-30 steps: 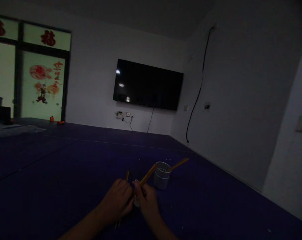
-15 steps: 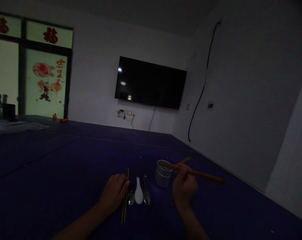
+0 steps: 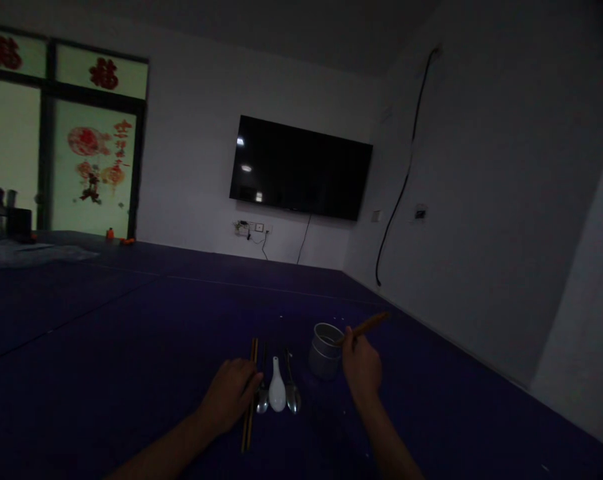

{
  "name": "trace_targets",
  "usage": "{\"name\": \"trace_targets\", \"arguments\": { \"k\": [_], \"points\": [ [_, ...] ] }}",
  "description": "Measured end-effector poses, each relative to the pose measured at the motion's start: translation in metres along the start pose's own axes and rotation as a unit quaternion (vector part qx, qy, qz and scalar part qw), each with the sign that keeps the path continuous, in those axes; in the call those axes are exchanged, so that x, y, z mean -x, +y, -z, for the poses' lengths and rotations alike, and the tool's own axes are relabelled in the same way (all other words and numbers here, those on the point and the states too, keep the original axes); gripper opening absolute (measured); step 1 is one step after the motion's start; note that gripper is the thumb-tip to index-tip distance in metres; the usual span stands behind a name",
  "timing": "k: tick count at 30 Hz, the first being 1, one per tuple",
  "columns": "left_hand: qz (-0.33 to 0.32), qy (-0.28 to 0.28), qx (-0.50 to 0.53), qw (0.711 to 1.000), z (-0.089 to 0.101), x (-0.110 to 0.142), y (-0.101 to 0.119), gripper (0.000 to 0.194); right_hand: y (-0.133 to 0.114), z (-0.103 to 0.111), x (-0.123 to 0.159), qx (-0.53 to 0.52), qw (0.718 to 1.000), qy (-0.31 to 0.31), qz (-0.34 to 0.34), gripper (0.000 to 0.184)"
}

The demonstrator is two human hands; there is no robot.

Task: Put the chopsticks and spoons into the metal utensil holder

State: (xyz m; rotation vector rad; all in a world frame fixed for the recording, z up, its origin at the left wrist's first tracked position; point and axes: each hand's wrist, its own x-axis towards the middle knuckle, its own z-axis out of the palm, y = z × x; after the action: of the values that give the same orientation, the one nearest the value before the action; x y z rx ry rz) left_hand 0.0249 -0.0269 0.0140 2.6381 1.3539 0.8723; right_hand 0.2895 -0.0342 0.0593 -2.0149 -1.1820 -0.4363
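Note:
On the purple surface, a pair of wooden chopsticks (image 3: 249,427) lies lengthwise under my left hand (image 3: 231,393), whose fingers and thumb close over their middle. To their right lie a metal spoon (image 3: 262,400), a white soup spoon (image 3: 277,393) and another metal spoon (image 3: 293,398), side by side. A grey metal cup (image 3: 324,360) stands upright beyond them. Just right of the cup, my right hand (image 3: 362,370) is closed on wooden chopsticks (image 3: 374,323). Their one end reaches the cup's rim, the other points up to the right; their exact number is unclear.
A wall with a hanging black cable (image 3: 406,177) borders the surface on the right. A television (image 3: 301,168) hangs on the far wall. At the far left are plastic sheeting (image 3: 36,253), a dark box-like object (image 3: 18,223) and small orange items (image 3: 110,234).
My right hand has shifted slightly left, and the sticks in it have turned: the long one slanting down to the right now points up to the right. My left hand stays nearly still.

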Motion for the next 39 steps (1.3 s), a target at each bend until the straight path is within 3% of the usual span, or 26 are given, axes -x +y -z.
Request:
{"name": "trace_targets", "arguments": {
  "k": [5, 10, 16, 20, 23, 27, 30, 33, 36, 39],
  "points": [
    [0.0, -0.009, -0.002, 1.0, -0.002, 0.0, -0.001, 0.04, 0.003, -0.007, 0.0, 0.016, 1.0, -0.02, 0.006, 0.046],
    [0.0, -0.022, -0.003, 1.0, -0.002, -0.001, -0.003, 0.041, 0.004, -0.007, 0.001, -0.048, 0.999, -0.008, 0.002, 0.038],
    [0.008, -0.032, -0.003, 0.999, -0.002, -0.001, -0.004, 0.039, 0.004, 0.001, 0.002, -0.097, 0.995, 0.0, -0.032, 0.049],
    [0.016, -0.031, -0.009, 0.999, -0.004, -0.002, -0.005, 0.035, 0.004, 0.01, 0.001, -0.143, 0.98, 0.086, -0.109, 0.059],
    [0.027, -0.041, -0.024, 0.998, -0.005, -0.003, -0.007, 0.033, 0.004, 0.012, 0.003, -0.196, 0.957, 0.182, -0.116, 0.061],
    [0.054, -0.054, -0.05, 0.996, -0.008, -0.005, -0.009, 0.03, -0.001, 0.003, 0.015, -0.249, 0.949, 0.193, 0.01, 0.054],
    [0.062, -0.059, -0.058, 0.995, -0.008, -0.006, -0.01, 0.028, -0.015, -0.009, 0.033, -0.217, 0.95, 0.134, 0.178, 0.047],
    [0.072, -0.068, -0.064, 0.993, -0.006, -0.005, -0.009, 0.026, -0.034, -0.016, 0.056, -0.186, 0.923, 0.05, 0.332, 0.042],
    [0.083, -0.077, -0.081, 0.99, -0.004, -0.005, -0.007, 0.026, -0.052, -0.018, 0.076, -0.19, 0.893, -0.02, 0.408, 0.037],
    [0.097, -0.083, -0.095, 0.987, -0.002, -0.005, -0.003, 0.029, -0.06, -0.018, 0.086, -0.186, 0.884, -0.069, 0.423, 0.033]
  ]
}}
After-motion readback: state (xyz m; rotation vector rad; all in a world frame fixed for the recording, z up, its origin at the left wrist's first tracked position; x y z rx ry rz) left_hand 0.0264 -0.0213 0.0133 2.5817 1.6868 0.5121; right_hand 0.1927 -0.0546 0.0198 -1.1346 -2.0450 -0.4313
